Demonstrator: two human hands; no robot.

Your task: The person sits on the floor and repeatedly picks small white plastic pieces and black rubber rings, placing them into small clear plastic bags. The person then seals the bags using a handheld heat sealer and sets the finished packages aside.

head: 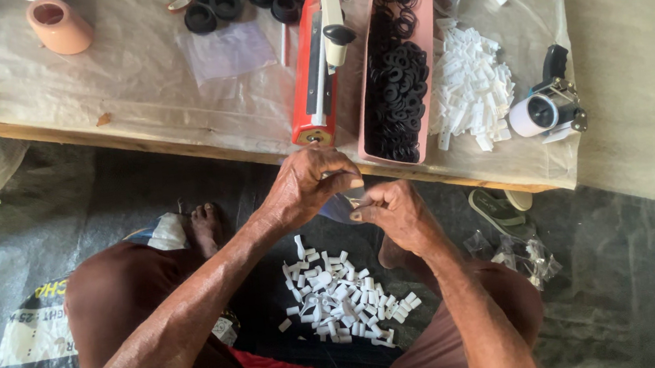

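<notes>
Both hands meet just below the counter's (182, 145) near edge. The left hand (304, 187) has its fingers curled almost shut around a small clear bag (343, 206); the right hand (397, 213) pinches the same bag's edge between thumb and forefinger. Whether anything sits inside it is too small to tell. Directly beneath, a heap of small white plastic pieces (341, 297) lies on the dark cloth in the lap. A loose pinch could, I judge, drop the thin bag into that heap, or nudge pieces onto the floor (636, 275).
</notes>
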